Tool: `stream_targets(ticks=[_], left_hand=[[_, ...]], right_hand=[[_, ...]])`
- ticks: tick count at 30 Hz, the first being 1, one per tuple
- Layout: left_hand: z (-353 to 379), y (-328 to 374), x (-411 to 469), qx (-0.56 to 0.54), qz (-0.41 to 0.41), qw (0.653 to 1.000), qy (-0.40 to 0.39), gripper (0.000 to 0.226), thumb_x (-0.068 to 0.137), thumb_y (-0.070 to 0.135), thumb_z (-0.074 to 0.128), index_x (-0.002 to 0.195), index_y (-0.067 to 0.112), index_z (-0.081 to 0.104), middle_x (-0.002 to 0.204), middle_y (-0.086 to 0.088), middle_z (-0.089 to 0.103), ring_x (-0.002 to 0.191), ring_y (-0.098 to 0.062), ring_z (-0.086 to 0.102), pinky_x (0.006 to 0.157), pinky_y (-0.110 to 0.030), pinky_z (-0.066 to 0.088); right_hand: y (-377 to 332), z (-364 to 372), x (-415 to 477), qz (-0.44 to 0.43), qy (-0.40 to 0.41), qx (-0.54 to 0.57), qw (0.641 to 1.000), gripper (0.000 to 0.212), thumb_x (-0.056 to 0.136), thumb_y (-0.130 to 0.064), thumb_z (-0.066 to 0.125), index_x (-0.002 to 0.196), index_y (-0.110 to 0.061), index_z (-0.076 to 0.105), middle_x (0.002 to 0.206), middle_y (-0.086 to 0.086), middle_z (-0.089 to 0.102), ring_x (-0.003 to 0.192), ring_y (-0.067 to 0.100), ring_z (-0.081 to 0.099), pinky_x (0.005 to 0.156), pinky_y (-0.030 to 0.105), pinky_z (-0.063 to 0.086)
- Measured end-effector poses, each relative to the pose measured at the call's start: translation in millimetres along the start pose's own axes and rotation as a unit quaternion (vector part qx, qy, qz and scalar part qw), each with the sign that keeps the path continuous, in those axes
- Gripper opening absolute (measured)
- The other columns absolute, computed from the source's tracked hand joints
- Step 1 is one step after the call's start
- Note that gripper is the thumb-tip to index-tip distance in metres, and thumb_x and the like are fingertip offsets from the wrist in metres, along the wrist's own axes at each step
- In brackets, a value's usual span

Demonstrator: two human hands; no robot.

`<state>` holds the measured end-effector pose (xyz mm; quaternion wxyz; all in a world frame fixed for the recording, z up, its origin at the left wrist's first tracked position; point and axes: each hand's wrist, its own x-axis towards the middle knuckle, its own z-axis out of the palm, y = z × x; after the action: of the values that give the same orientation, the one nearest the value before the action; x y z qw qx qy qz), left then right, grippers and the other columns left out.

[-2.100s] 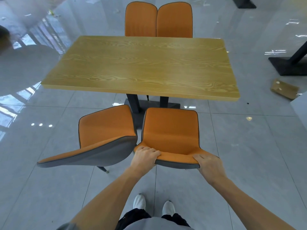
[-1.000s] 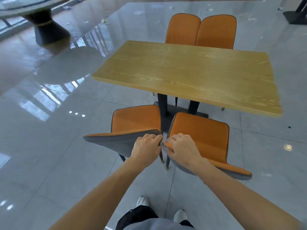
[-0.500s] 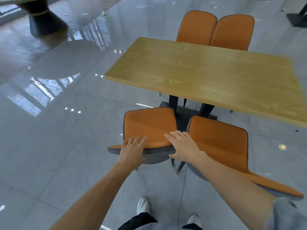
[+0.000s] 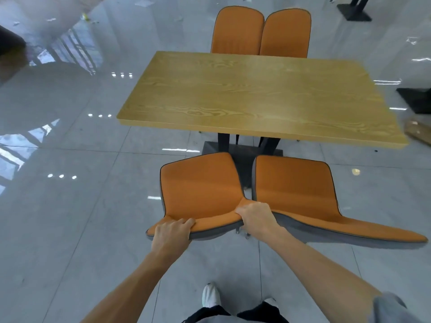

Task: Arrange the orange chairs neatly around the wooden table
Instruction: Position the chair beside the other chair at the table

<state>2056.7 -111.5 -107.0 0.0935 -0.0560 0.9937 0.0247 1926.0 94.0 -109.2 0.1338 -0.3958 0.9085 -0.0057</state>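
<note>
The wooden table [image 4: 256,94] stands ahead on a black pedestal base [image 4: 242,150]. Two orange chairs sit side by side behind its far edge, the far left chair [image 4: 236,31] and the far right chair [image 4: 285,34]. On my side, the near left chair [image 4: 200,187] faces the table. My left hand [image 4: 171,233] grips the left end of its backrest top and my right hand [image 4: 255,216] grips the right end. The near right chair [image 4: 296,190] stands just beside it, almost touching, with nobody holding it.
Glossy grey floor tiles surround the table. Black table bases stand at the far right [image 4: 417,99] and top right [image 4: 354,11]. A piece of cardboard [image 4: 418,131] lies on the floor at the right. My white shoes [image 4: 211,294] are below.
My hands left the near right chair and shifted to the near left chair; half a second ago they lay open on its backrest, now both grip it. My view has swung to face the table squarely.
</note>
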Motion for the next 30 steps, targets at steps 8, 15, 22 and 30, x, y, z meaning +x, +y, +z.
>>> stream_targets(ticks=[8, 15, 22, 30], left_hand=[[-11, -27, 16, 0.005, 0.063, 0.997, 0.054, 0.038, 0.042, 0.021, 0.091, 0.073, 0.025, 0.070, 0.054, 0.008, 0.064, 0.040, -0.014, 0.056, 0.037, -0.015, 0.025], [-7, -47, 41, -0.005, 0.119, 0.988, 0.097, 0.044, 0.040, 0.016, 0.093, 0.078, 0.021, 0.072, 0.066, 0.003, 0.072, 0.050, -0.020, 0.065, 0.037, -0.027, 0.050], [-13, -55, 59, -0.006, 0.127, 0.987, 0.100, 0.041, 0.040, 0.009, 0.090, 0.074, 0.020, 0.071, 0.063, 0.004, 0.070, 0.052, -0.021, 0.065, 0.038, -0.024, 0.045], [-8, -53, 54, -0.016, 0.101, 0.991, 0.092, 0.035, 0.045, 0.007, 0.085, 0.071, 0.021, 0.068, 0.059, 0.005, 0.067, 0.050, -0.019, 0.062, 0.039, -0.023, 0.042]], right_hand=[[-24, -2, -5, 0.045, 0.071, 0.028, 0.996, 0.040, 0.019, -0.008, 0.081, 0.040, -0.021, 0.050, 0.031, -0.005, 0.043, 0.025, 0.012, 0.032, 0.033, 0.014, 0.021], [-31, -4, 5, 0.101, 0.117, 0.024, 0.988, 0.045, 0.018, -0.005, 0.079, 0.038, -0.021, 0.042, 0.029, -0.006, 0.038, 0.034, 0.013, 0.015, 0.039, 0.016, 0.005], [-30, -7, 15, 0.110, 0.096, 0.016, 0.989, 0.041, 0.017, 0.000, 0.074, 0.039, -0.020, 0.046, 0.032, -0.007, 0.032, 0.031, 0.013, 0.022, 0.041, 0.021, 0.003], [-29, -2, 17, 0.081, 0.026, 0.033, 0.996, 0.040, 0.022, -0.009, 0.082, 0.048, -0.021, 0.055, 0.037, -0.005, 0.046, 0.032, 0.014, 0.042, 0.042, 0.019, 0.015]])
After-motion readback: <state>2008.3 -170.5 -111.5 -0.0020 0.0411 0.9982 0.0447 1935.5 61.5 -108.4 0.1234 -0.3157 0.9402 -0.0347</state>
